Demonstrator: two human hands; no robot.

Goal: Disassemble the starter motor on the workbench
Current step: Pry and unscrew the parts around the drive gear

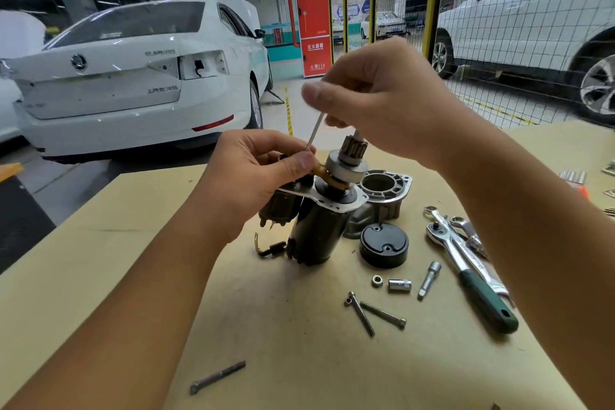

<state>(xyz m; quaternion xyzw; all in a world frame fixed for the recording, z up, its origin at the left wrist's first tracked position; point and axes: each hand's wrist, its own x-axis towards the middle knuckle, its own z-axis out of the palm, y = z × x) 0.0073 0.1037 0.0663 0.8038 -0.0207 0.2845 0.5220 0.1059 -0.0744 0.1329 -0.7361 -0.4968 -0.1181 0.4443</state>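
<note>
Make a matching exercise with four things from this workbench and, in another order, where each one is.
Things:
1. black round cap
2. ratchet wrench
3. thin metal rod
4. lone long bolt

Places:
A. near the front edge of the bench, apart from the other parts
B. pinched in the right hand, above the motor
C. flat on the bench, just right of the motor
D. far right, green handle toward the camera

Pairs: 1-C, 2-D, 3-B, 4-A
</note>
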